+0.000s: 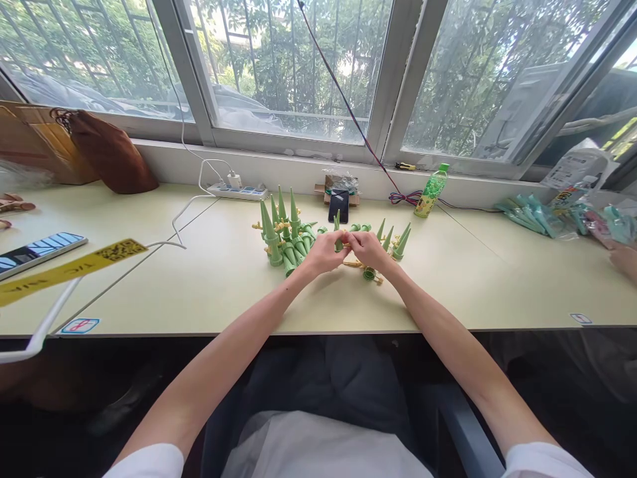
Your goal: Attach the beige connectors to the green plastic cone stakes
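Note:
My left hand (326,253) and my right hand (371,251) meet above the table, fingers closed and fingertips together. A green cone-shaped spike (338,221) rises point-up beside the left fingers, which appear wrapped round its lower part. Something small and yellowish shows at the pinched fingertips, mostly hidden. Left of my hands stand several upright green spikes (270,234) with yellow valve pieces, and more green spikes (293,254) lie in front of them. Beyond my right hand are a few other green spikes (402,243). A green ring-ended part (369,273) lies below that hand, near yellow pieces (353,264).
Behind the spikes lie a dark phone (339,206) and a small cardboard box (328,188). A green-capped bottle (431,190) stands to the right, near bagged teal items (532,216). At left are a power strip (239,192), a brown pouch (110,153) and another person's hand (624,260) at far right.

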### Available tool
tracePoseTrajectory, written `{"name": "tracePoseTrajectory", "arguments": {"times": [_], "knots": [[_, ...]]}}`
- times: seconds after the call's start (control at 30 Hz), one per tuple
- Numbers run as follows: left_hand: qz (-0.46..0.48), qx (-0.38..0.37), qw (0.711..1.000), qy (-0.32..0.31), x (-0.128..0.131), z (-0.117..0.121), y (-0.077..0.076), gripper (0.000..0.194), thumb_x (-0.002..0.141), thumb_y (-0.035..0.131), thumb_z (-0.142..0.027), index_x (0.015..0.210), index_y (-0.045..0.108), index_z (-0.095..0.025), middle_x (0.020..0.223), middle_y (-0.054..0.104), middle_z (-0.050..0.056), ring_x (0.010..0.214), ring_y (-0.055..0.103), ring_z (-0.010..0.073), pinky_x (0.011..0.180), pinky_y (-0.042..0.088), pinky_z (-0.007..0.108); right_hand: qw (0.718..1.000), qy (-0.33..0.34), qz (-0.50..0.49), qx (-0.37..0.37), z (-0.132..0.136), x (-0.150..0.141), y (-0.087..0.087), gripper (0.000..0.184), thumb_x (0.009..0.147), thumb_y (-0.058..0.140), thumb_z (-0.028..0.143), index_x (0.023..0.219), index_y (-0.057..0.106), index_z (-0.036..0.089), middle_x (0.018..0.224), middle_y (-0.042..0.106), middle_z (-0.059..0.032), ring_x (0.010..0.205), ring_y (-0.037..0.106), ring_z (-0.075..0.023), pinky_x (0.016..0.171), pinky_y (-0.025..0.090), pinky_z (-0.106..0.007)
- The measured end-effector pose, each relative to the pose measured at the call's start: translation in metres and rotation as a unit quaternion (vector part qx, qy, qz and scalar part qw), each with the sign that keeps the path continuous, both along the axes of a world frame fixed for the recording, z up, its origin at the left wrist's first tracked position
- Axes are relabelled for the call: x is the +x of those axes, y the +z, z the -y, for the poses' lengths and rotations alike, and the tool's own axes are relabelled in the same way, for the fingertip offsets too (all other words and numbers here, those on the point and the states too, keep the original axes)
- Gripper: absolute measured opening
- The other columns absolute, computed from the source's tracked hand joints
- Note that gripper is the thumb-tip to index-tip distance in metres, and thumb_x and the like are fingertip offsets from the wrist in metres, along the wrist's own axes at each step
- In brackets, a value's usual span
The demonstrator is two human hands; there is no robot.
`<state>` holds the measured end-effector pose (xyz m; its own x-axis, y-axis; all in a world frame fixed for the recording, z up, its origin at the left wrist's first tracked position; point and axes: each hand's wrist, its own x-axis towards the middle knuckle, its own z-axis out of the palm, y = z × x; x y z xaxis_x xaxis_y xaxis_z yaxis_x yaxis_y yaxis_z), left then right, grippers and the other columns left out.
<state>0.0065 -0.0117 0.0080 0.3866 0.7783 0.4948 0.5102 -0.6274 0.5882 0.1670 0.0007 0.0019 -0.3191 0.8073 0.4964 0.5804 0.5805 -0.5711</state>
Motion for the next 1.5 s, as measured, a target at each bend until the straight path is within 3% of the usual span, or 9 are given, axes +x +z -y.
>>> {"name": "tracePoseTrajectory", "arguments": {"times": [0.77, 1.3, 1.5], "knots": [[-0.011, 0.011, 1.0, -0.004, -0.0006, -0.0005, -0.0006, 0.012, 0.081, 0.057, -0.025, 0.087, 0.064, -0.017, 0.078, 0.067, 0.002, 0.065, 0.054, 0.013, 0.064, 0.042, 0.025, 1.0, -0.004, -0.001, -0.003, -0.0036, 0.0005, -0.0038, 0.046, 0.096, 0.034, 0.045, 0.064, 0.054, 0.018, 0.065, 0.061, -0.0048, 0.062, 0.05, -0.0166, 0.06, 0.036, -0.028], [-0.002, 0.009, 1.0, -0.001, 0.0002, -0.0011, -0.0009, 0.011, 0.081, 0.059, -0.023, 0.088, 0.065, -0.017, 0.083, 0.069, 0.002, 0.062, 0.054, 0.0118, 0.063, 0.041, 0.025, 1.0, -0.001, -0.008, -0.007, -0.0041, 0.0, -0.0037, 0.042, 0.095, 0.035, 0.043, 0.064, 0.049, 0.019, 0.061, 0.053, -0.0023, 0.059, 0.044, -0.0144, 0.059, 0.033, -0.027], [0.003, 0.007, 0.998, 0.056, -0.0001, -0.0024, -0.0014, 0.01, 0.08, 0.062, -0.026, 0.083, 0.063, -0.017, 0.072, 0.064, 0.001, 0.058, 0.05, 0.0119, 0.06, 0.039, 0.025, 1.0, -0.004, -0.016, -0.007, 0.0006, -0.0019, 0.0004, 0.037, 0.093, 0.04, 0.04, 0.062, 0.04, 0.02, 0.055, 0.042, 0.0014, 0.055, 0.036, -0.0123, 0.055, 0.029, -0.027]]}}
